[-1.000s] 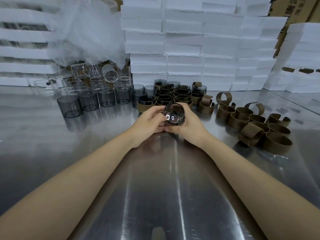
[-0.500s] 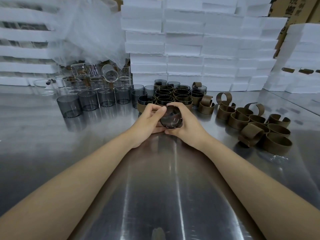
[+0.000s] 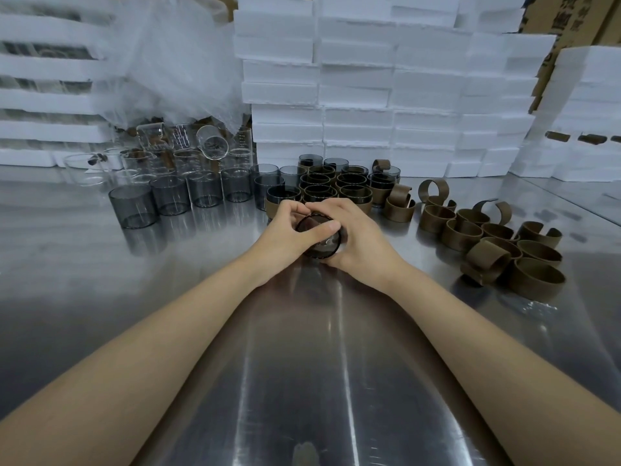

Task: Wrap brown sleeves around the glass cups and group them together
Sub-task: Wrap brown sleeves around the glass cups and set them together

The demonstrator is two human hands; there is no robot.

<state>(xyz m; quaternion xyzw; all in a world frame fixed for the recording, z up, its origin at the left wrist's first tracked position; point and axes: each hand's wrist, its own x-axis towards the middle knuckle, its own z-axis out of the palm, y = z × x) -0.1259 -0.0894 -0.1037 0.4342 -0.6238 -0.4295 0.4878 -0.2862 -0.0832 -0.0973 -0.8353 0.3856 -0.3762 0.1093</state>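
1. Cup — held tilted between both hands at mid-table, round face toward the camera. Whether it touches the table cannot be told.
2. Left hand: fingers curled round the cup's left side, thumb laid across its face.
3. Right hand: fingers wrapped round the cup's right side — a closed grip.
4. Wrapped cups: grouped just behind the hands, touching one another.
5. Bare grey cups: in a row left of that group.
6. Loose sleeves: piled to the right, apart from the hands.
7. Foam blocks: stacked at the rear.
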